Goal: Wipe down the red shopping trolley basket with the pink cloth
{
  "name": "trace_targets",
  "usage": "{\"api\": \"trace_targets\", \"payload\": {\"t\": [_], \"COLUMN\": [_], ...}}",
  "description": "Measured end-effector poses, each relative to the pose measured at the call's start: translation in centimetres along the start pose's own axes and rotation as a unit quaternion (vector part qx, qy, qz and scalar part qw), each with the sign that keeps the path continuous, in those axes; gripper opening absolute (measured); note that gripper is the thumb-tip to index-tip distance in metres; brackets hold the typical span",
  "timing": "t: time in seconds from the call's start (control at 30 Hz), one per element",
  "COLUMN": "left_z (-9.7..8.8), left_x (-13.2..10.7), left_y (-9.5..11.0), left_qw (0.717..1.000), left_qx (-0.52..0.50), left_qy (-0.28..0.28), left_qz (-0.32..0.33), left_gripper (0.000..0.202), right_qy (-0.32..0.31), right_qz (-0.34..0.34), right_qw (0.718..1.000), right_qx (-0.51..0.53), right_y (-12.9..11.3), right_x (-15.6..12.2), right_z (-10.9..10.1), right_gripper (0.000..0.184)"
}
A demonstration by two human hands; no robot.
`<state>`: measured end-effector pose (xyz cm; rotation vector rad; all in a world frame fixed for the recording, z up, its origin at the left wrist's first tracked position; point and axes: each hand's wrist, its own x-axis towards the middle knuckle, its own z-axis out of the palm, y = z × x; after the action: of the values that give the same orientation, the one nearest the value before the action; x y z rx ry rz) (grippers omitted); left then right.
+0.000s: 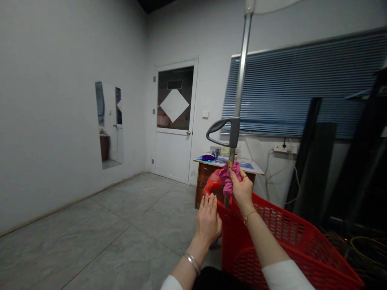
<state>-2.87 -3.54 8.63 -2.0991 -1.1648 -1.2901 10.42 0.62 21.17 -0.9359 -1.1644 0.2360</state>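
Observation:
My right hand (242, 189) pinches a bunched pink cloth (229, 186) against the lower part of an upright metal pole (242, 76). A bit of yellow shows at the thumb. My left hand (208, 219) has its fingers stretched out, with the tips touching the red plastic handle (212, 182) of a shopping basket cart. The palm faces away, so its underside is hidden. Below both hands is the red cart's slotted basket (281, 217). Higher on the pole sits a grey loop-shaped grip (223, 131), apart from my hands.
Behind the cart stands a wooden desk (203, 183) bearing a purple cloth (208, 157) and small items. A white door (172, 155) is in the far wall, with a mirror (111, 125) on the left wall. Dark panels (317, 169) and cables (294, 177) are at right.

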Motion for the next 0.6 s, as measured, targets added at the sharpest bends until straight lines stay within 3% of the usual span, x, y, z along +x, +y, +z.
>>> {"api": "trace_targets", "payload": {"t": [0.3,0.4,0.6], "left_z": [-0.3,-0.4,-0.4], "left_x": [0.1,0.2,0.2], "left_y": [-0.4,-0.6,-0.6], "left_qw": [1.0,0.999,0.999], "left_qx": [0.01,0.01,-0.002], "left_qy": [0.002,0.006,0.006], "left_qz": [0.025,0.03,0.04], "left_gripper": [0.069,0.062,0.065], "right_qy": [-0.033,-0.028,0.009], "right_qz": [0.064,0.063,0.003], "right_qw": [0.995,0.996,0.997], "right_qx": [-0.063,-0.062,-0.072], "right_y": [4.6,3.8,0.0], "right_x": [-6.2,-5.3,-0.3], "right_z": [-2.2,-2.0,-1.0], "right_gripper": [0.057,0.056,0.057]}}
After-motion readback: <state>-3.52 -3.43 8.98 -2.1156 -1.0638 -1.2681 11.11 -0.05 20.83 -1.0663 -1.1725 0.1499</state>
